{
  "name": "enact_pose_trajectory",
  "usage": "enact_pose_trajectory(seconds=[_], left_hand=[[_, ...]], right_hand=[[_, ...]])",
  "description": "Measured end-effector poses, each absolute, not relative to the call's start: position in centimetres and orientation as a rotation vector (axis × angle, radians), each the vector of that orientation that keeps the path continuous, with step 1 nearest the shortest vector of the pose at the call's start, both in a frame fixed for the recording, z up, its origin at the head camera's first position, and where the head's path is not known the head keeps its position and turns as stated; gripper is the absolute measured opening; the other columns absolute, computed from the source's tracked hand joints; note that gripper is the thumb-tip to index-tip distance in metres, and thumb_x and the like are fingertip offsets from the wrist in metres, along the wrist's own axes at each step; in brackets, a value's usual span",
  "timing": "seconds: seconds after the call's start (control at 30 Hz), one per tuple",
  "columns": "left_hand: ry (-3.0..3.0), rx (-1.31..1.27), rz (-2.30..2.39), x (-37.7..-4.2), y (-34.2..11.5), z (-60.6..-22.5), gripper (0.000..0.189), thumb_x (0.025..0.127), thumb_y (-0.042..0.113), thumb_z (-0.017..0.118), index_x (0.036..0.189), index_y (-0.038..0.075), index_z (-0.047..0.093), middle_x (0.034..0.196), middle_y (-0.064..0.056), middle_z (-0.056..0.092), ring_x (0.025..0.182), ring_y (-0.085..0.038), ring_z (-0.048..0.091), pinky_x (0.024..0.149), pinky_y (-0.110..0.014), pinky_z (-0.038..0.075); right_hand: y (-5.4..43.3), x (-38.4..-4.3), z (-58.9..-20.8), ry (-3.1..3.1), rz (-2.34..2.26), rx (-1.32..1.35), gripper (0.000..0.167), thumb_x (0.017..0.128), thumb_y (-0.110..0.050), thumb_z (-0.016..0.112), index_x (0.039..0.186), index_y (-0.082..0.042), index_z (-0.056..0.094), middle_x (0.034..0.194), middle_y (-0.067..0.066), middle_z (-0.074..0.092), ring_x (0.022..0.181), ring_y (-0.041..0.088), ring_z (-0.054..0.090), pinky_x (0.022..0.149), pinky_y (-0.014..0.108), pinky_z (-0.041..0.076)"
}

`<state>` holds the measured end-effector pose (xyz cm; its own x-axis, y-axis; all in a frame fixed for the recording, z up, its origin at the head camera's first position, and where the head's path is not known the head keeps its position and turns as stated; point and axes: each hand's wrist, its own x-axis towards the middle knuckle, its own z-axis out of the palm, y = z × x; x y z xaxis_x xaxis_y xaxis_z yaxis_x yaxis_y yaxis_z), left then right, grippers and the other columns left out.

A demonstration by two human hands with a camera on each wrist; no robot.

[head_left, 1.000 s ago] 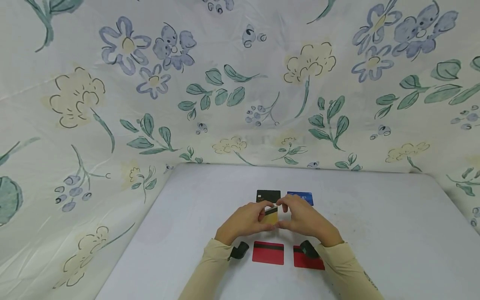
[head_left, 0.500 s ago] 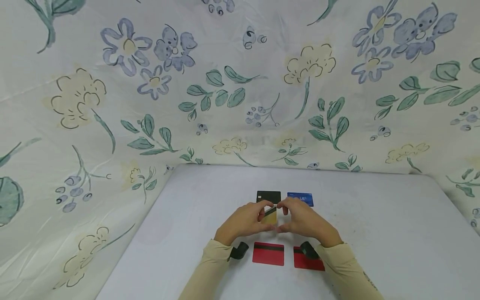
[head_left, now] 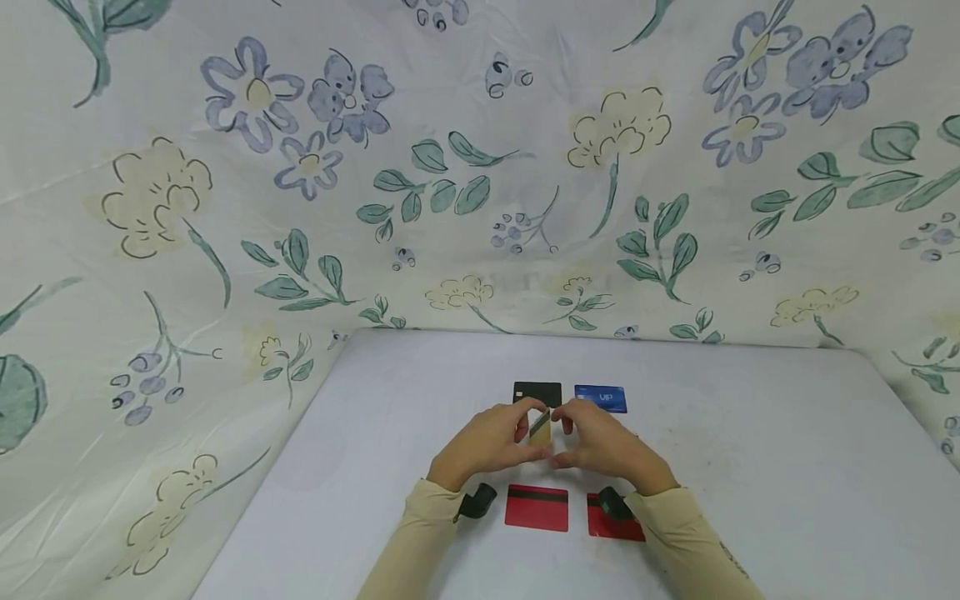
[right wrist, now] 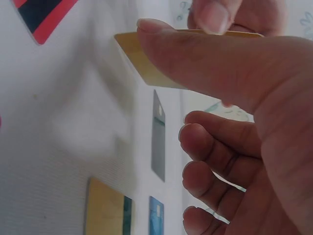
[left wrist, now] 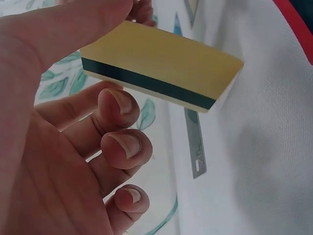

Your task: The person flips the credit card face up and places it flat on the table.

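Card (left wrist: 159, 63) aslant lengthwise, striped face leftward

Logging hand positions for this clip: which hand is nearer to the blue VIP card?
Right. The right hand is just on the person's side of the blue VIP card; the left hand is farther left, by the black card.

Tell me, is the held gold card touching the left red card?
Apart. The head view shows bare white tabletop between the held gold card and the left red card.
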<state>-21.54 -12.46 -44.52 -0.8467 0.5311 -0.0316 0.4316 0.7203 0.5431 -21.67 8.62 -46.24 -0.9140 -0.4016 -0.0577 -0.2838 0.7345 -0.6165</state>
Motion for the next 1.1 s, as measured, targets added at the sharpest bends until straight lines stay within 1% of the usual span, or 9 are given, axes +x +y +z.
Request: enact_pose_trajectory(seconds=[0.2,0.43,0.6,0.77,0.9,1.1], left_hand=[[2.735,0.791,0.801,-21.4,-12.4,-44.3,0.058,0.089,0.039,0.080,0.138,0.018,0.057,0.078,0.006,0.053,0.064,-0.006,0.047,0.056,-0.021,0.038],[2.742,0.798,0.789,-21.3,-12.5,-44.1,0.060,0.089,0.038,0.079,0.140,0.017,0.057,0.079,0.006,0.054,0.065,-0.006,0.048,0.057,-0.021,0.038],[2.738,0.804,0.799,-21.3,-12.4,-44.0,0.059,0.089,0.039,0.079,0.140,0.018,0.056,0.079,0.006,0.053,0.065,-0.006,0.048,0.057,-0.021,0.037],[2.727,0.802,0.810,-21.3,-12.4,-43.9,0.059,0.089,0.040,0.079,0.140,0.017,0.057,0.078,0.007,0.053,0.065,-0.006,0.047,0.057,-0.021,0.037],[2.712,0.807,0.837,-21.2,-12.4,-43.7,0.059,0.089,0.039,0.079,0.140,0.016,0.057,0.078,0.006,0.052,0.064,-0.006,0.047,0.056,-0.021,0.036],[2.704,0.821,0.857,-21.3,-12.5,-43.7,0.061,0.089,0.039,0.079,0.140,0.014,0.057,0.079,0.006,0.053,0.065,-0.006,0.047,0.057,-0.021,0.036]], right_hand=[[8.4,-21.5,-46.2,2.717,-0.969,-0.544,0.060,0.073,-0.024,0.095,0.123,-0.006,0.067,0.095,0.001,0.059,0.086,0.015,0.053,0.071,0.029,0.048],[8.3,-21.6,-46.6,2.704,-0.980,-0.550,0.062,0.073,-0.024,0.095,0.125,-0.006,0.067,0.094,0.001,0.058,0.085,0.015,0.052,0.068,0.027,0.048],[8.3,-21.7,-46.8,2.707,-0.974,-0.567,0.064,0.073,-0.025,0.095,0.126,-0.005,0.066,0.094,0.000,0.058,0.086,0.015,0.052,0.069,0.027,0.048],[8.1,-21.8,-47.1,2.716,-0.956,-0.562,0.063,0.073,-0.026,0.095,0.125,-0.005,0.067,0.094,-0.001,0.059,0.087,0.015,0.052,0.072,0.029,0.048],[8.0,-21.8,-47.4,2.723,-0.941,-0.568,0.063,0.073,-0.026,0.095,0.125,-0.006,0.067,0.093,-0.002,0.059,0.087,0.015,0.053,0.074,0.029,0.048],[8.0,-21.7,-47.4,2.735,-0.931,-0.600,0.062,0.073,-0.026,0.095,0.125,-0.005,0.067,0.092,-0.002,0.059,0.085,0.014,0.053,0.074,0.029,0.047]])
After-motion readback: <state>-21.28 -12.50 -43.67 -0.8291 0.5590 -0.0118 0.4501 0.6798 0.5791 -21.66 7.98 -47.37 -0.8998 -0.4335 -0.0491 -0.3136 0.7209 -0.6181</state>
